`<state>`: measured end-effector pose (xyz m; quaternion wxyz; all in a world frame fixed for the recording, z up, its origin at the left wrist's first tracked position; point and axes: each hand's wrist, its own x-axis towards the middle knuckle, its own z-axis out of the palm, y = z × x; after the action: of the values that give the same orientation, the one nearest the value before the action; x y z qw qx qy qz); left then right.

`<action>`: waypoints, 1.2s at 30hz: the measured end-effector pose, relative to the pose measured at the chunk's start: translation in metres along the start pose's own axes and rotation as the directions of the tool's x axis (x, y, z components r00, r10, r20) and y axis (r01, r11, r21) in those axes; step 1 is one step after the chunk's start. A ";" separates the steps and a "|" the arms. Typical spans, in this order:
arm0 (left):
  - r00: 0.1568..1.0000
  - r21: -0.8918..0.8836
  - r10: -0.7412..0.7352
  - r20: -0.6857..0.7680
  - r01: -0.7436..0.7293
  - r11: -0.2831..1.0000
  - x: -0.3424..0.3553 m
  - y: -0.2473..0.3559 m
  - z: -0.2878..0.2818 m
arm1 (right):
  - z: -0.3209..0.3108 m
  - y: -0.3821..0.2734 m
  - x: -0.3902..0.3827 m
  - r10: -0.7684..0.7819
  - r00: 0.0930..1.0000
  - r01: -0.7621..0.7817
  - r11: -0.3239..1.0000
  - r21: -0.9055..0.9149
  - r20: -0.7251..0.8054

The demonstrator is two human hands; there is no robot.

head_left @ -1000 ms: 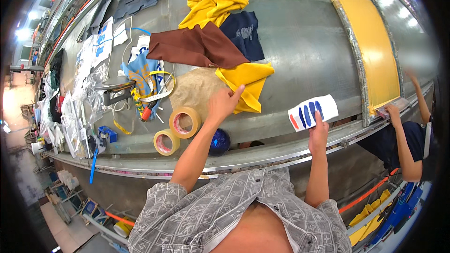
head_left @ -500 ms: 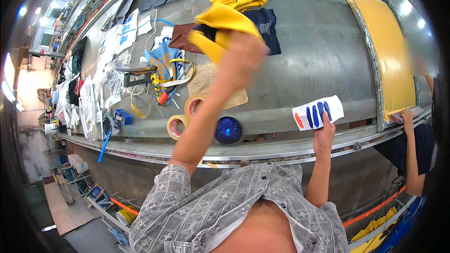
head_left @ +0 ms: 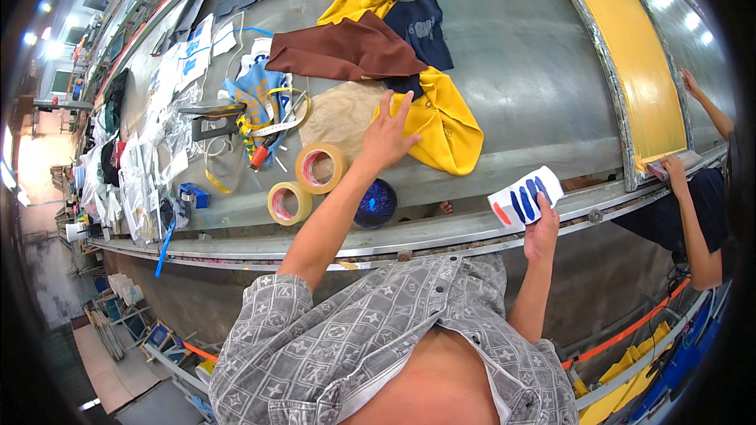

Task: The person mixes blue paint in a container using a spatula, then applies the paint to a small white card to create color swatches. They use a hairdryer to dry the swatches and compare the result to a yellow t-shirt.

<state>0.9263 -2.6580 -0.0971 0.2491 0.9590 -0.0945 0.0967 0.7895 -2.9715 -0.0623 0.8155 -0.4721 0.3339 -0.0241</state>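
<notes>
Head: white swatch [head_left: 525, 197], blue-and-red strokes; nearer yellow cloth [head_left: 446, 135] creased.

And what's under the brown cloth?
From under the brown cloth, a navy cloth sticks out at the upper right. The navy cloth's covered part can't be seen, nor whether anything else is hidden beneath the brown cloth's middle.

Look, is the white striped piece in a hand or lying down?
In a hand: the right hand grips the white striped piece at its lower-right side.
</notes>
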 end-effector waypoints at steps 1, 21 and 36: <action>0.996 -0.020 -0.019 0.089 0.020 1.000 0.003 -0.003 -0.005 | 0.004 0.003 0.001 0.033 0.998 -0.032 0.999 -0.008 0.047; 0.856 0.038 -0.152 0.494 0.153 0.988 -0.033 -0.001 0.004 | 0.019 -0.001 0.001 -0.008 0.989 0.011 1.000 -0.020 0.145; 0.793 -0.775 -0.106 0.600 0.543 -0.325 -0.001 0.072 -0.040 | 0.054 -0.024 -0.011 -0.017 0.999 0.016 1.000 0.025 0.043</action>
<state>0.9034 -2.6996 -0.0305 0.8845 0.3916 0.1137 -0.2267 0.8184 -2.9404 -0.0204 0.8282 -0.4650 0.3119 -0.0246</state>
